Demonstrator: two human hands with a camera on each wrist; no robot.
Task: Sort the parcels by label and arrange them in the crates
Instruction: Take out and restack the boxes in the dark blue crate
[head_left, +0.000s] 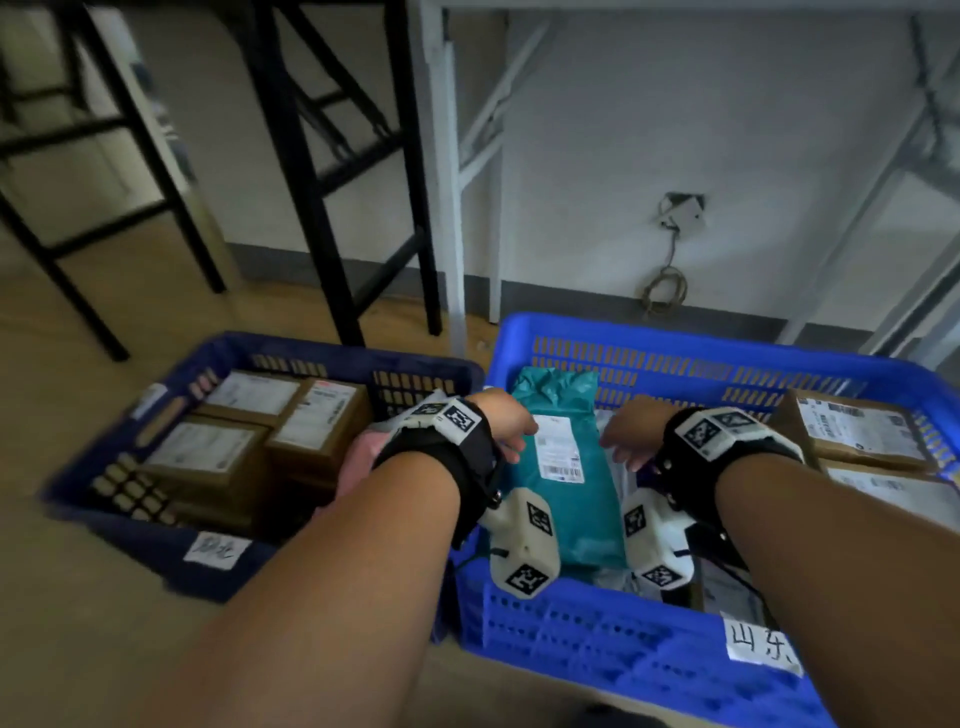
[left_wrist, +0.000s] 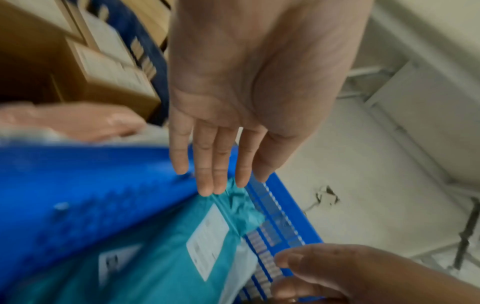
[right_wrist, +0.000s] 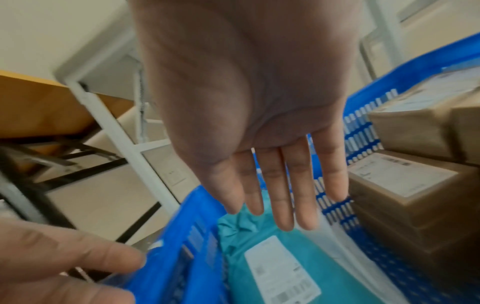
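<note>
A teal poly-bag parcel (head_left: 563, 467) with a white label lies in the bright blue crate (head_left: 675, 343) on the right. My left hand (head_left: 506, 423) hovers over the parcel's left edge with straight fingers (left_wrist: 207, 181) and holds nothing. My right hand (head_left: 623, 436) hangs over its right edge, fingers (right_wrist: 285, 205) also straight and empty. The parcel (right_wrist: 285, 267) lies just below both palms. The dark blue crate (head_left: 171, 545) on the left holds several brown cardboard boxes (head_left: 317, 421).
Brown boxes (head_left: 857, 431) are stacked at the right end of the bright blue crate. A pink bag (left_wrist: 78, 121) lies between the crates. Handwritten paper tags (head_left: 761, 647) mark each crate front. Black (head_left: 306, 171) and white table legs (head_left: 447, 182) stand behind, on a wooden floor.
</note>
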